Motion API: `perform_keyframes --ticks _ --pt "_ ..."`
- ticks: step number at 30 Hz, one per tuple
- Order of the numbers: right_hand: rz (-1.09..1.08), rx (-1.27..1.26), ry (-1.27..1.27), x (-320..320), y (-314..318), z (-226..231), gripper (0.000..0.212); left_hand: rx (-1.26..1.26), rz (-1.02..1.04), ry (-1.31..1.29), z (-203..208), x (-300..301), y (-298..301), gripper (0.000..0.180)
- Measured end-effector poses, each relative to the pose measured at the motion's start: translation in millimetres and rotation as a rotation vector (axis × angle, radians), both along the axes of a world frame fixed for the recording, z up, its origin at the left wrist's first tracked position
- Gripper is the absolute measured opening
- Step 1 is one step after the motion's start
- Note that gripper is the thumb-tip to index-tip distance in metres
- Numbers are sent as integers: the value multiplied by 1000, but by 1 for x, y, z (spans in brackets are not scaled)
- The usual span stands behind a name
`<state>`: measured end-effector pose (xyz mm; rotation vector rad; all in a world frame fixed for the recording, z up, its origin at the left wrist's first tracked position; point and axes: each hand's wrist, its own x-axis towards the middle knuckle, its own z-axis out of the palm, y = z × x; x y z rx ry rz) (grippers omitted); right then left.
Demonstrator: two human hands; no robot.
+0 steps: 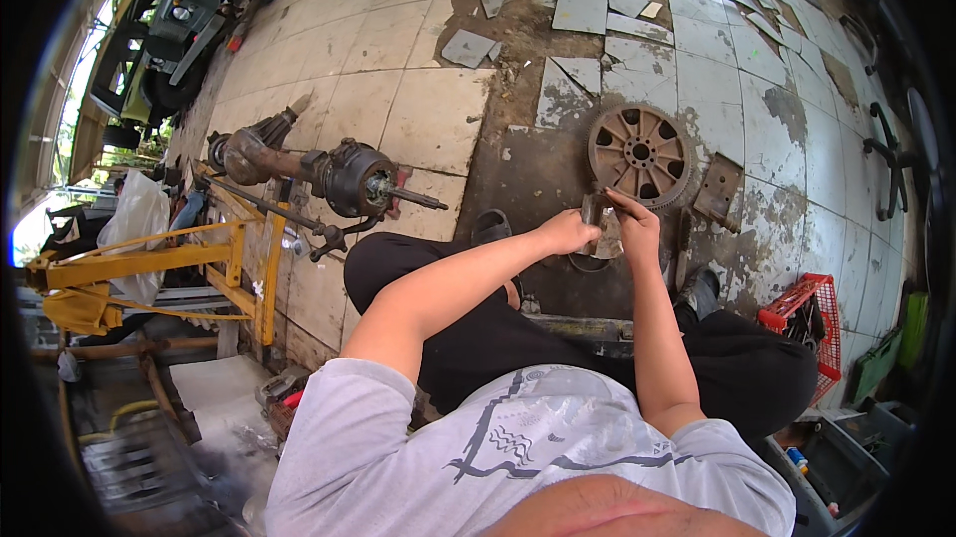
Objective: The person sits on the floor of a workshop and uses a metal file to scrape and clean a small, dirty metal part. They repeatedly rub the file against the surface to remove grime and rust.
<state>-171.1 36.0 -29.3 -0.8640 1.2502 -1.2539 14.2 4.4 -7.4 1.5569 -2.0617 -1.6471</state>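
Between my hands is a small brownish-grey piece with a shiny, pale lower part (603, 238); its exact kind I cannot make out. My left hand (571, 232) is closed on its left side. From the right, my right hand (637, 225) grips its upper edge with the fingers. Just beyond them, a rusty toothed flywheel (642, 148) lies flat on the stained floor. A round dark rim (590, 264) shows partly beneath my hands, mostly hidden by them. Right of the flywheel rests a rusty rectangular metal plate (718, 188).
A greasy axle assembly (349, 178) with a protruding shaft lies to the left, near a yellow metal frame (149, 263). Broken tiles (583, 4) litter the far floor. A red plastic crate (822, 328) and grey bins (846, 452) stand right. A vehicle (179, 29) is far left.
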Motion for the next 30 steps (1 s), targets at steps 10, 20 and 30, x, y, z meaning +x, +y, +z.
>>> perform_keyframes --ticks 10,20,30 --pt "48 -211 255 9 0 12 49 31 52 2 -13 8 0 33" --pt "34 -75 278 8 5 -1 51 37 3 20 -15 9 -7 34" --pt "14 40 164 2 3 -19 47 95 28 18 2 7 -7 33"
